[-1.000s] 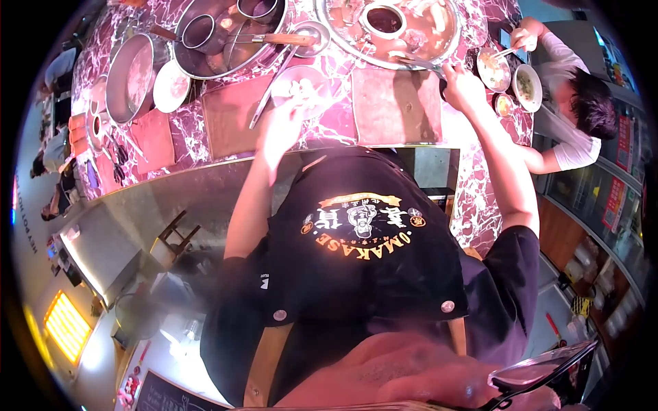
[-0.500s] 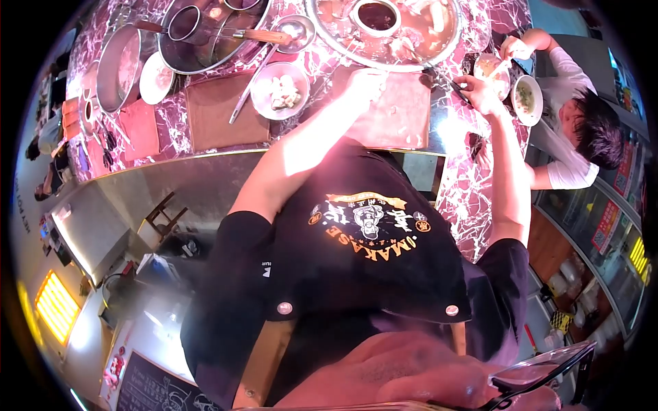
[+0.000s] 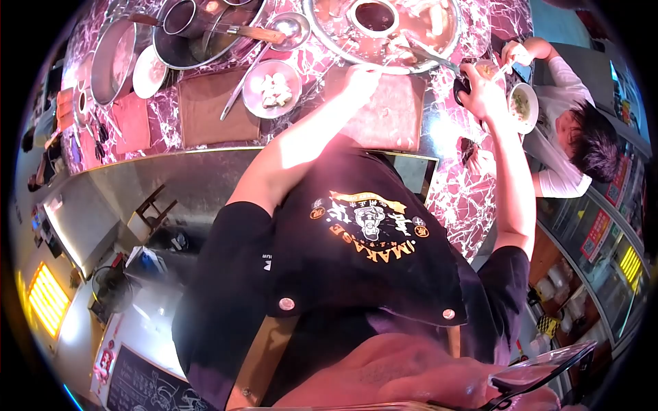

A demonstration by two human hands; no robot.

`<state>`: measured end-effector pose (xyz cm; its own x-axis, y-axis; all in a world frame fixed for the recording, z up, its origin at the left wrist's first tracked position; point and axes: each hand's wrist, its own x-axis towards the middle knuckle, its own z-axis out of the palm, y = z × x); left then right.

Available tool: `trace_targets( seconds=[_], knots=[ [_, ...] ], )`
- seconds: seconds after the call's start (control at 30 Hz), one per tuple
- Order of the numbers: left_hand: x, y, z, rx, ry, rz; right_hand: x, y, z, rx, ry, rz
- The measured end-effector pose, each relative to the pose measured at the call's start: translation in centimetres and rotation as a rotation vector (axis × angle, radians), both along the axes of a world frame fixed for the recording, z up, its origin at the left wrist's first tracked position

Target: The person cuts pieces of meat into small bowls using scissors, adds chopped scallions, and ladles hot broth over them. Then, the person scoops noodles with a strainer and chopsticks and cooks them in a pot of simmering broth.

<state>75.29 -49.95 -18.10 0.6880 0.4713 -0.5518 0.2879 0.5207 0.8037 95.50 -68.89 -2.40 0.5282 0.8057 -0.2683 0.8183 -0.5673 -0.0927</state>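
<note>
My right hand (image 3: 483,99) is closed around the dark handles of a pair of scissors (image 3: 460,90). The blades reach left over the rim of a wide round pan (image 3: 404,70) of broth and food pieces, with a dark-filled cup in its middle. At the pan's near edge, my left hand (image 3: 360,83) looks closed with its fingers by the rim. Glare hides what, if anything, it holds. Below both hands lies a brownish-pink mat (image 3: 387,122). Left of my left hand sits a metal bowl (image 3: 256,83) with white chunks in it.
A pot (image 3: 159,51) with ladles and a wooden handle (image 3: 257,33) stands upper left, near a ladle bowl (image 3: 291,29). On the right a person (image 3: 562,137) holds pale chopsticks (image 3: 506,68) near a white bowl (image 3: 533,115). Another brown mat (image 3: 216,109) lies left.
My right hand has lifted slightly and turned, bringing the scissors up toward the pan's rim. My left hand stays by the rim. The whole view has shifted slightly.
</note>
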Motion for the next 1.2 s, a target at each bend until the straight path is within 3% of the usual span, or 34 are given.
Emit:
trace_targets(
  seconds=[0.1, 0.23, 0.33, 0.43, 0.53, 0.63, 0.8, 0.97, 1.2],
  knots=[
    [-0.7, 0.9, 1.6, 0.204, 0.028, -0.109, 0.7, 3.7, 1.4, -0.171, -0.026, 0.066],
    [-2.2, 1.1, 1.8, 0.231, 0.115, -0.148, 3.9, 5.2, -2.4, -0.043, 0.085, 0.195],
    [-4.1, 1.3, 0.0, -0.321, -0.155, 0.017, 4.8, 4.8, -3.0, -0.017, 0.196, 0.172],
    [-3.4, 1.0, -1.7, -0.522, -0.320, 0.056, 4.4, 4.8, -2.8, -0.048, 0.217, 0.137],
    [-1.7, -0.2, -1.9, -0.499, -0.285, 0.228, 2.7, 4.1, -1.9, -0.040, 0.161, 0.081],
    [-1.7, 0.1, -3.3, -0.633, -0.297, 0.161, 2.9, 3.4, -0.9, -0.008, 0.212, 0.064],
    [-1.9, 0.3, -5.1, -0.562, -0.318, 0.087, 3.2, 2.1, -1.1, -0.098, 0.022, 0.160],
    [-1.3, 0.8, -5.9, -0.580, -0.345, 0.037, 2.3, 2.7, -1.8, -0.107, 0.127, 0.063],
    [-0.3, 0.7, -2.0, -0.438, -0.219, 0.102, 0.3, 3.6, 0.9, -0.216, 0.147, 0.019]
  ],
)
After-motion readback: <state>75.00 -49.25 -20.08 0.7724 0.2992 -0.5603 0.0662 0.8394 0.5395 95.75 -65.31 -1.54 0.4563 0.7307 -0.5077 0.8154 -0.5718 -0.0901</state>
